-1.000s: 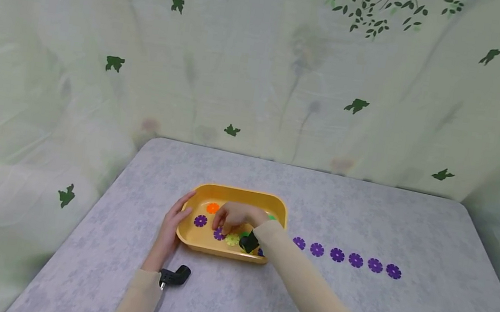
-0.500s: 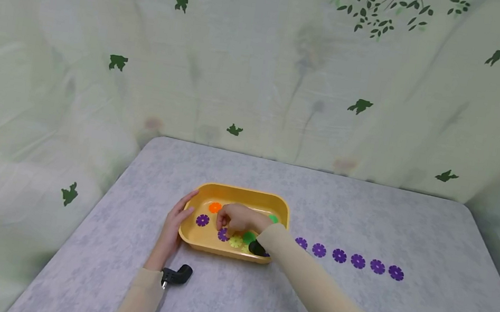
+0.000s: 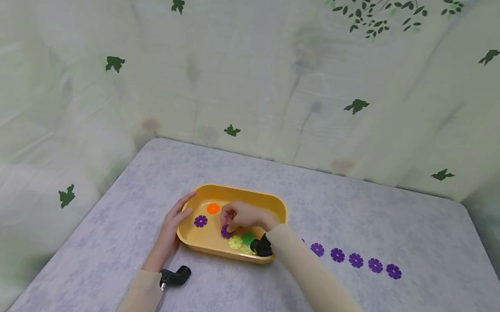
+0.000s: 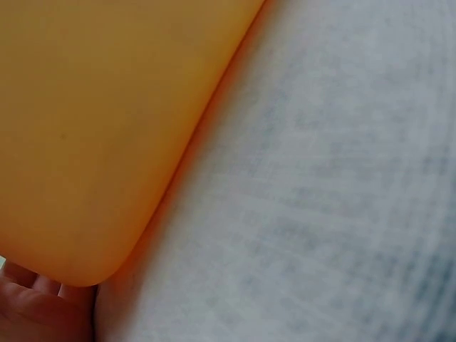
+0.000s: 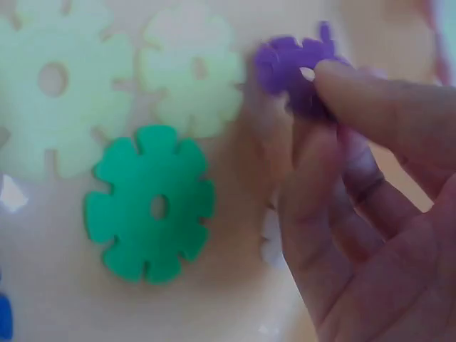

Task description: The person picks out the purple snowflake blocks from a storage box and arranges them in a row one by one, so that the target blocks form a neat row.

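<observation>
In the head view, my left hand [image 3: 170,225] rests against the left end of a yellow tray [image 3: 231,253], its fingers and thumb extended at the rim. The left wrist view shows the tray's outer wall [image 4: 92,142] close up, with fingers [image 4: 43,306] beside its corner. Inside the tray, my right hand [image 3: 246,217] pinches a purple flower-shaped plastic disc [image 5: 296,75] between thumb and fingers; the disc is tilted. Near it lie a green disc [image 5: 135,206], pale yellow discs [image 3: 235,242], an orange disc [image 3: 213,208] and another purple disc [image 3: 200,221].
To the tray's right, several purple discs [image 3: 356,260] lie in a row on the grey table [image 3: 343,206]; the right sleeve partly covers the row's left end. A blue piece [image 5: 5,317] shows at the right wrist view's edge. A printed curtain [image 3: 261,72] hangs behind.
My right hand has shifted slightly right within the tray and now pinches the purple disc it was reaching over. The left hand stays at the tray's left end.
</observation>
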A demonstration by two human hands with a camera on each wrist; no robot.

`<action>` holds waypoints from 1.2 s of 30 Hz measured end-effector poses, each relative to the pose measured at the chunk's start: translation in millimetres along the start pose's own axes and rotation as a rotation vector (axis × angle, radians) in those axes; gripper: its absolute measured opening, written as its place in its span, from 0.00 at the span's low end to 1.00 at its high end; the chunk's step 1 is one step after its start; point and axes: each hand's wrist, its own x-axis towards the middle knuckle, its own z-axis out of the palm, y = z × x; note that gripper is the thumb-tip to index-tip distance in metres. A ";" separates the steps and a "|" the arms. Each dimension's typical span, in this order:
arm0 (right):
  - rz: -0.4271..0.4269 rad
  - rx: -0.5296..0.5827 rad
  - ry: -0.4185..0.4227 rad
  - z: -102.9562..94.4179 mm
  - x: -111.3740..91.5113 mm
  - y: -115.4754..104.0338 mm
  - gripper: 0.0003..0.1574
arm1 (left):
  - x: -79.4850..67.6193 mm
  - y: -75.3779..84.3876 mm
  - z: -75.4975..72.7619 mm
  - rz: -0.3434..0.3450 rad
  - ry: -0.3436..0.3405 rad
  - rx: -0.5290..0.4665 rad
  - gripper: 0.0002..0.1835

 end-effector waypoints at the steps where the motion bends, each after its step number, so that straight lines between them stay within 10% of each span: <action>1: 0.001 0.034 0.001 -2.6 -3.9 -0.4 0.07 | -0.3 0.2 0.2 -0.001 0.000 0.005 0.24; 16: -0.022 0.246 0.241 -57.0 -101.9 14.0 0.15 | -2.5 4.2 1.2 -0.016 0.000 0.018 0.24; 36: 0.135 0.256 0.663 -80.2 -283.9 120.7 0.23 | -3.9 12.1 5.0 -0.041 -0.017 0.016 0.24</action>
